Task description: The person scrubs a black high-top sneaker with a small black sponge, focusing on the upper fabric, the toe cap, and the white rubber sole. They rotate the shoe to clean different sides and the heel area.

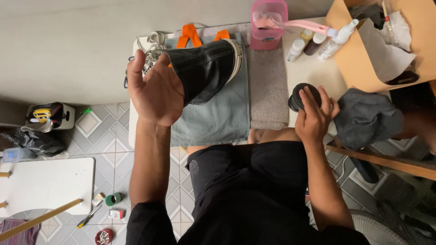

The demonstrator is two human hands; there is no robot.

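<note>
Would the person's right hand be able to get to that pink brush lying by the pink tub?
Probably yes. The right hand rests on a round black tin on the table, and the pink brush lies farther back beside the pink tub. Only small bottles stand between, low enough to reach over.

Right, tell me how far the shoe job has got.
Done: cloth spread, bottles and brush out on the table. In hand: left hand holds the black high-top shoe up; right hand rests on a round black tin, apparently shut. Nothing visibly applied to the shoe yet.
</note>
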